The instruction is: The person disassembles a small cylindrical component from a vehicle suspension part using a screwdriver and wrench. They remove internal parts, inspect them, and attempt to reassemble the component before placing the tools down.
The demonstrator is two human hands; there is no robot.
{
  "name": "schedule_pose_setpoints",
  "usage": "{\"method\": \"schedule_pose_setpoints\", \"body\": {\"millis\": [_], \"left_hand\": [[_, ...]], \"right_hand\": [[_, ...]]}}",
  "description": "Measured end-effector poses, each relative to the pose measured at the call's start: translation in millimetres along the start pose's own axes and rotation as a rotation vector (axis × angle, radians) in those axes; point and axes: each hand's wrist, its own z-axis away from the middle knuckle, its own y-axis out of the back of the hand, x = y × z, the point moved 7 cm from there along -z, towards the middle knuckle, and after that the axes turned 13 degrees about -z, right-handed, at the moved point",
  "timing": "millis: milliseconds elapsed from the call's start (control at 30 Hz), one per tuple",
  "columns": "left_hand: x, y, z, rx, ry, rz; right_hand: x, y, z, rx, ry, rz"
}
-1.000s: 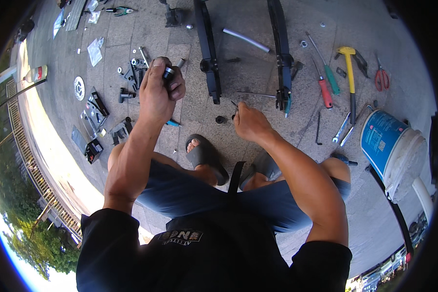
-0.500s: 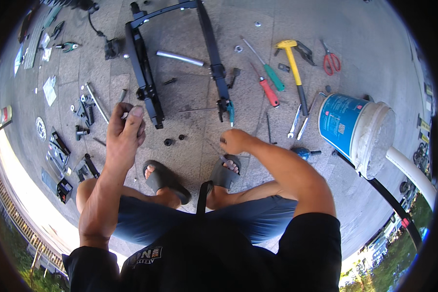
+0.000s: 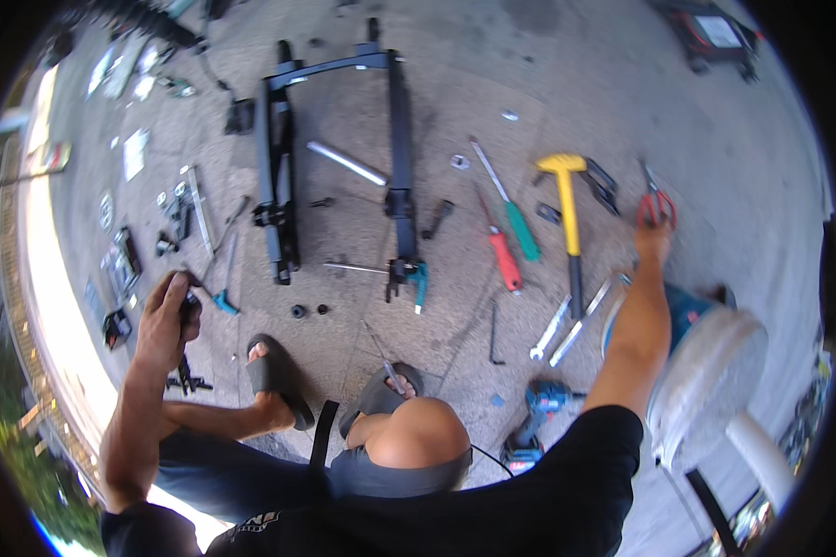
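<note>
Reaching far out to the right, my right hand [image 3: 653, 239] has its fingers closed on the red handles of the scissors [image 3: 658, 206], which lie on the ground. My left hand [image 3: 164, 323] is held up at the left, its fingers curled closed around something dark that I cannot make out. Beyond my feet stands a black metal frame [image 3: 399, 139] with two long arms joined by a crossbar. A yellow hammer [image 3: 567, 204] with a black grip lies left of the scissors. Beside it are a green screwdriver [image 3: 522, 230] and a red screwdriver [image 3: 503, 260].
A blue and white bucket [image 3: 706, 381] stands under my right forearm. Near it lie a wrench [image 3: 550, 330] and a blue cordless drill [image 3: 541, 408]. A silver tube [image 3: 346, 163] rests within the frame. Several small parts [image 3: 176, 213] are scattered at the left.
My right hand has gone from near my right foot out to the scissors. My left hand is lower and farther left in the picture. The view has shifted, and my knee has swung inward.
</note>
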Motion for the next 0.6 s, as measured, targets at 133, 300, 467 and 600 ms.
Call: {"method": "schedule_pose_setpoints", "body": {"millis": [133,300,467,600], "left_hand": [[-9.8,35.3,0.4,-0.060,0.143,0.124],[-35.8,76.5,-10.7,-0.027,0.232,0.098],[-57.3,97.7,-19.6,0.078,0.260,0.006],[-58.3,95.5,-17.6,0.097,0.237,0.064]], "right_hand": [[33.6,-27.1,-37.9,-0.199,0.155,0.234],[88.1,-43.2,-78.5,-0.182,0.085,0.269],[115.7,-82.3,-106.2,-0.364,0.235,0.547],[132.0,-101.7,-117.3,-0.343,0.405,0.631]]}}
